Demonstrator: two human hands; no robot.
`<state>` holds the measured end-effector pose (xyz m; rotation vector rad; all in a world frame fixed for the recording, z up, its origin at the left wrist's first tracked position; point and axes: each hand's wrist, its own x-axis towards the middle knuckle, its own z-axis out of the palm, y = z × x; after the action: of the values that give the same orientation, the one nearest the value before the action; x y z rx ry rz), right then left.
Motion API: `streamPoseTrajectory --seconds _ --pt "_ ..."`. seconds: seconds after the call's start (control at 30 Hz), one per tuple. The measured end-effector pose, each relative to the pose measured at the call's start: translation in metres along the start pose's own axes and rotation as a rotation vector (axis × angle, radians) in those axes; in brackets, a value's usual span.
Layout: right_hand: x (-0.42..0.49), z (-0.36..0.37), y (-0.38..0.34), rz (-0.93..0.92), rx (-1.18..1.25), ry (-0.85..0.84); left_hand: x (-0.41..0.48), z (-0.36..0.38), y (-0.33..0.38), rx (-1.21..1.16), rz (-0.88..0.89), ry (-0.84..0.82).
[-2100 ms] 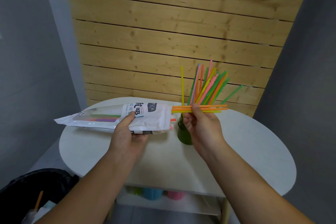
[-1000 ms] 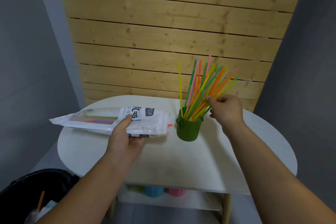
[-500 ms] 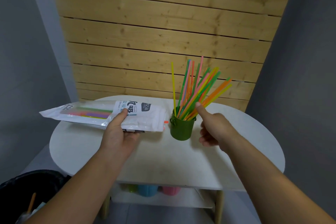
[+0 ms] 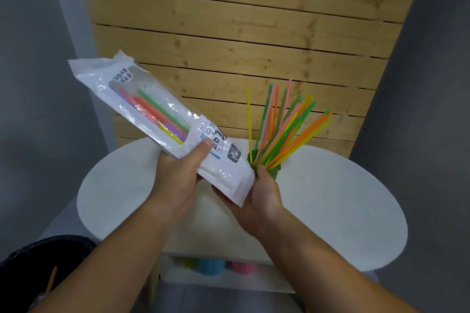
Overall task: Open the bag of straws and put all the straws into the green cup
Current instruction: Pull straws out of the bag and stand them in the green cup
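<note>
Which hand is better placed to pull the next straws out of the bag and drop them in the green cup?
The right. The right hand is at the lower end of the bag, next to the green cup; the left hand is busy, its grip holding the tilted bag mid-length, farther from the cup.

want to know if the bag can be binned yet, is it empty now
No, several coloured straws show through the clear part of the bag that the left hand holds.
</note>
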<state>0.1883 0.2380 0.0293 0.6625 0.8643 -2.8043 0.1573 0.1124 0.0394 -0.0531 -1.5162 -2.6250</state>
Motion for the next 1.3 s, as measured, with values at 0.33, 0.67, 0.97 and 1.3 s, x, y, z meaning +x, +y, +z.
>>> streamPoseTrajectory --seconds 0.33,0.67,0.97,1.3 --pt "0.016 -0.004 -0.017 -0.351 -0.82 0.174 0.019 -0.029 -0.014 -0.316 -0.291 0.168" --pt "0.02 -0.015 -0.039 -0.752 -1.307 0.089 0.021 -0.03 -0.015 -0.377 -0.31 0.169" --pt "0.015 -0.019 -0.065 -0.812 -1.287 0.15 0.021 -0.032 -0.016 -0.431 -0.318 0.205" --pt "0.008 -0.014 -0.052 -0.387 -0.892 -0.017 0.021 -0.03 -0.017 -0.441 -0.33 0.212"
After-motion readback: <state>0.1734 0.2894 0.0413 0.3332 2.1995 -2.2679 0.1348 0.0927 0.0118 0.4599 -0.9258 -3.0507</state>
